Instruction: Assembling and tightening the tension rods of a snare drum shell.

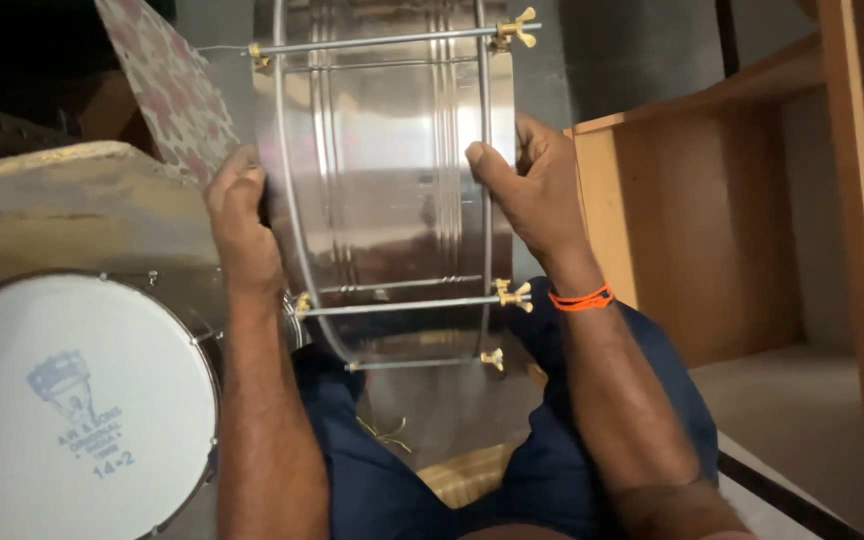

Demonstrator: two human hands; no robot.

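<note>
I saw the left hand (242, 215) and right hand (527, 185) gripping the steel drum shell (387, 180); tension rods (402, 303) with brass wingnuts (513, 294) were fitted, while the finished drum (77, 400) stood near-left.

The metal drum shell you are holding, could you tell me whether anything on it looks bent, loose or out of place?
Nothing stands out. The metal drum shell sits on its side between the left hand and right hand; its tension rods look straight, with brass wing nuts in place.

Grey floor (432, 420) under white-headed drum (72, 400)
</note>
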